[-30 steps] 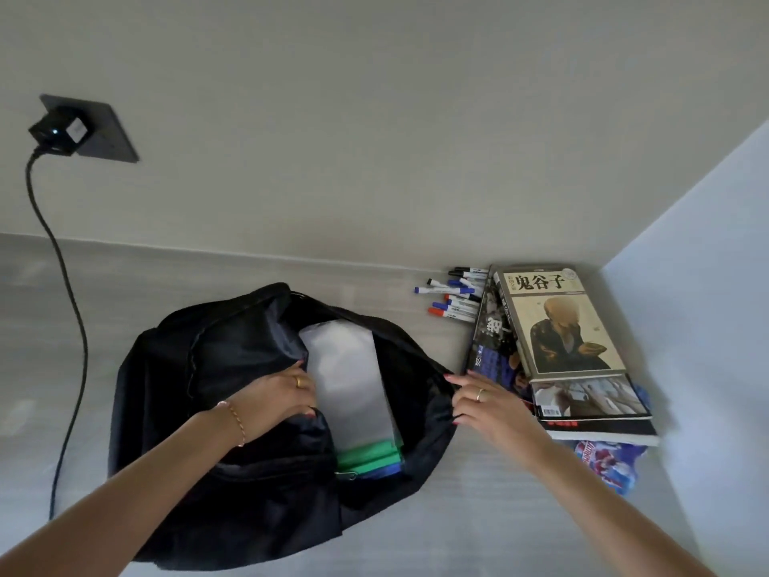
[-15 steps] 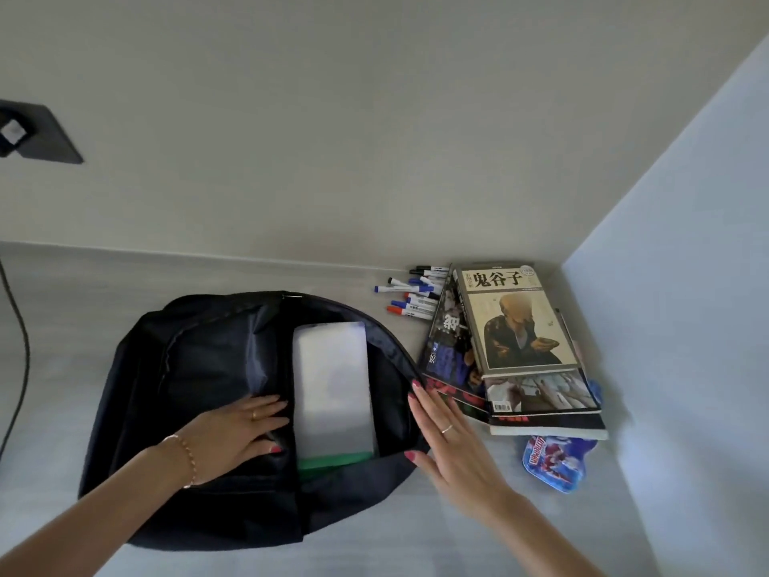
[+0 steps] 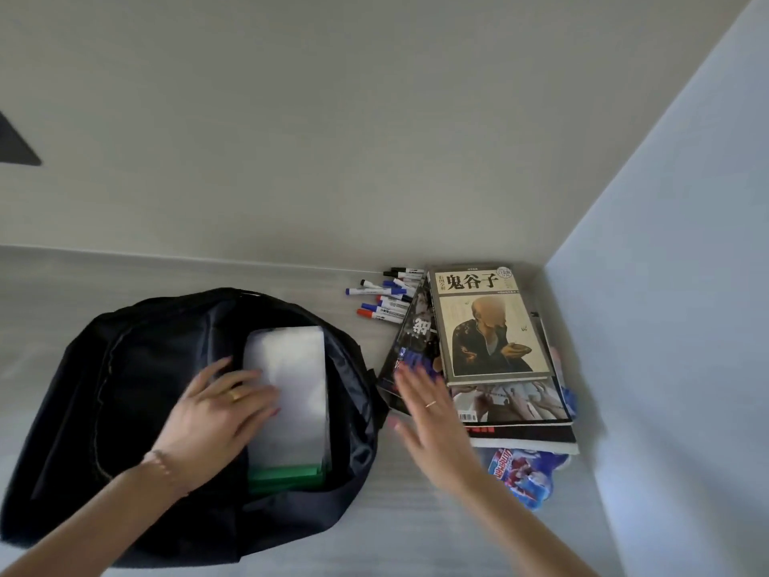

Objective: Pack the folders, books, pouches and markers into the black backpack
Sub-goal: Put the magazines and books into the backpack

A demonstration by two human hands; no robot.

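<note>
Two hands work over a pale tabletop (image 3: 416, 535) set in a corner of light walls. The black backpack (image 3: 125, 389) lies flat with its main compartment gaping, and inside it sits a white folder (image 3: 299, 389) over a green folder (image 3: 287, 476) whose edge shows at the near end. The left hand (image 3: 216, 414), ring on one finger and bracelet at the wrist, lies with straight fingers on the bag's opening, its fingertips on the white folder. The right hand (image 3: 432, 418) is spread flat, fingers apart and gripping nothing, between the backpack's edge and the stack of books (image 3: 491, 347); its fingertips overlap the dark lower book, though actual contact is unclear through the motion blur. A tan-covered book (image 3: 487, 318) tops the stack. A blue and red pouch (image 3: 520, 472) pokes out from beneath the stack's near edge. Several whiteboard markers (image 3: 387, 297), with blue, black and red caps, lie loose by the far wall, just beside the books.
</note>
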